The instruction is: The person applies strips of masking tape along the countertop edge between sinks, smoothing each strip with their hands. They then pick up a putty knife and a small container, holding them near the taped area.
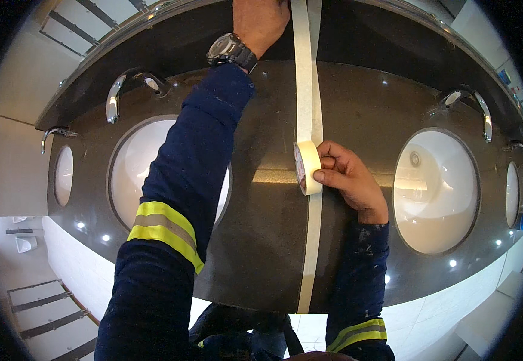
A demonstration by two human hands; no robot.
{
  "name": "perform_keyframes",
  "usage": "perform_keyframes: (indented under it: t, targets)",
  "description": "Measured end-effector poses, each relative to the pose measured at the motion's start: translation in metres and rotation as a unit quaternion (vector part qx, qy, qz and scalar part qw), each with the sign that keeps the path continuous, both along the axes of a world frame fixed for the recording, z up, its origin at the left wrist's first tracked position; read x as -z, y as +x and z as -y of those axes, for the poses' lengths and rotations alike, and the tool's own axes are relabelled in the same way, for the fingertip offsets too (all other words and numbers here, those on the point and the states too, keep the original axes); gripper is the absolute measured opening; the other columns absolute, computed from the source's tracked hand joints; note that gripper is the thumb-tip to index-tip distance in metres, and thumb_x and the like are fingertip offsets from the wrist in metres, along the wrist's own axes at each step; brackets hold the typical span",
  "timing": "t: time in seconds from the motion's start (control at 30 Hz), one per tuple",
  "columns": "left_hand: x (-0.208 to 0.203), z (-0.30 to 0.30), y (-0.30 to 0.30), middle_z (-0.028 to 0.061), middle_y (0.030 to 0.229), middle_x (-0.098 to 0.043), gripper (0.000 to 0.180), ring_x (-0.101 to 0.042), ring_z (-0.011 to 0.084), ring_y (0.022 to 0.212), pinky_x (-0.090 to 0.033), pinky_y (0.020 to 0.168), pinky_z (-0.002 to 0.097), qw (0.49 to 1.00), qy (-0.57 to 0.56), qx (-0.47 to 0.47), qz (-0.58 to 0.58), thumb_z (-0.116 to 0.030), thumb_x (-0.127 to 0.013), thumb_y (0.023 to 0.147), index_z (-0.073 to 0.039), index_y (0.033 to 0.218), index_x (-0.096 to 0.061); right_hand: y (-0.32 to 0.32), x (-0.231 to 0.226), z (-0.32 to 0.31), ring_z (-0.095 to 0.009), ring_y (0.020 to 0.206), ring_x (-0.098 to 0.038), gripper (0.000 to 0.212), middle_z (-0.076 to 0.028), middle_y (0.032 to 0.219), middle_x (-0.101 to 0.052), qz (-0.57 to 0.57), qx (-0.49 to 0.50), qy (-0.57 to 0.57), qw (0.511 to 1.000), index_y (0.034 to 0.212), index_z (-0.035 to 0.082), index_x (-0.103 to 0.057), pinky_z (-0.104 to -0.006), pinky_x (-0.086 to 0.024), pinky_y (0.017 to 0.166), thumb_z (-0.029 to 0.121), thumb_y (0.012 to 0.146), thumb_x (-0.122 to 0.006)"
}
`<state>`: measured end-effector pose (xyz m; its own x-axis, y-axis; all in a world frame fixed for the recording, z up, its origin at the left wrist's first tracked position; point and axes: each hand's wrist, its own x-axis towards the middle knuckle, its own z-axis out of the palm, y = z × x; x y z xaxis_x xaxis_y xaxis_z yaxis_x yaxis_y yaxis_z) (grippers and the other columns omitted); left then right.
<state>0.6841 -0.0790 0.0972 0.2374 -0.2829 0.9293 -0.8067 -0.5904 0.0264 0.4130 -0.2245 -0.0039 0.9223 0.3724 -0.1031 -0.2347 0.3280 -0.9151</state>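
Note:
My right hand (353, 180) grips a roll of pale yellow masking tape (311, 169) by its right side, thumb and fingers closed on it. A length of pulled-out tape (303, 78) stretches from the roll up to the far edge of the dark backsplash. My left hand (261, 25) is at that far edge, just left of the tape; its fingertips are cut off or hidden, so their grip does not show. Below the roll, a pale strip (310, 256) lies along the dark countertop (255, 240) to its near edge.
White basins are set into the counter, one (141, 156) partly behind my left forearm and one (436, 192) right of my right hand. Curved chrome faucets (113, 99) (486, 117) stand behind them. Smaller-looking basins (64, 174) (512, 194) sit toward both ends.

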Motion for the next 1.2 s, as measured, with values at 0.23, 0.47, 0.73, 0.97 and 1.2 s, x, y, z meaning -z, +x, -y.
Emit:
perform_keyframes:
  t: [0.23, 0.47, 0.73, 0.97, 1.2]
  targets:
    - [-0.007, -0.010, 0.008, 0.0144, 0.099, -0.057, 0.030, -0.054, 0.0354, 0.098, -0.046, 0.087, 0.0451, 0.996, 0.079, -0.030, 0.025, -0.001, -0.059, 0.083, -0.002, 0.109, -0.073, 0.005, 0.002, -0.001, -0.004, 0.080, -0.063, 0.019, 0.001, 0.088, -0.071, -0.009, 0.019, -0.016, 1.000, 0.109, 0.008, -0.058, -0.0211, -0.047, 0.074, 0.009, 0.096, -0.071]
    - [-0.010, -0.012, -0.005, 0.0157, 0.102, -0.056, 0.026, -0.055, 0.0356, 0.098, -0.045, 0.086, 0.0462, 0.992, 0.125, -0.003, 0.012, -0.007, -0.062, 0.087, -0.004, 0.111, -0.073, 0.004, -0.003, -0.002, -0.005, 0.081, -0.064, 0.018, 0.000, 0.089, -0.071, -0.001, 0.023, -0.025, 0.999, 0.109, 0.007, -0.058, -0.0220, -0.048, 0.074, 0.008, 0.096, -0.071]
    - [-0.010, -0.014, 0.014, 0.0151, 0.102, -0.060, 0.021, -0.056, 0.0358, 0.096, -0.045, 0.085, 0.0465, 0.995, 0.096, 0.031, -0.005, -0.019, -0.067, 0.095, -0.003, 0.107, -0.073, 0.005, 0.001, -0.007, -0.005, 0.077, -0.060, 0.015, 0.002, 0.085, -0.068, -0.007, 0.060, 0.011, 0.998, 0.098, 0.009, -0.058, -0.0210, -0.045, 0.071, 0.008, 0.095, -0.073]
    - [-0.013, -0.017, 0.017, 0.0150, 0.102, -0.057, 0.019, -0.054, 0.0356, 0.098, -0.043, 0.087, 0.0471, 0.993, 0.103, 0.039, -0.040, -0.019, -0.067, 0.094, -0.003, 0.104, -0.072, 0.008, 0.011, -0.028, -0.002, 0.075, -0.055, 0.022, 0.005, 0.079, -0.061, 0.011, 0.161, -0.031, 0.986, 0.088, 0.012, -0.055, -0.0199, -0.043, 0.067, 0.010, 0.094, -0.076]
    - [-0.013, -0.010, 0.014, 0.0132, 0.098, -0.056, 0.016, -0.053, 0.0348, 0.095, -0.041, 0.084, 0.0469, 0.995, 0.083, 0.032, -0.033, -0.020, -0.069, 0.092, -0.006, 0.099, -0.072, -0.019, -0.014, -0.063, -0.008, 0.088, -0.064, 0.021, -0.002, 0.093, -0.070, 0.005, 0.285, -0.112, 0.952, 0.102, 0.005, -0.055, -0.0250, -0.051, 0.080, 0.007, 0.094, -0.075]
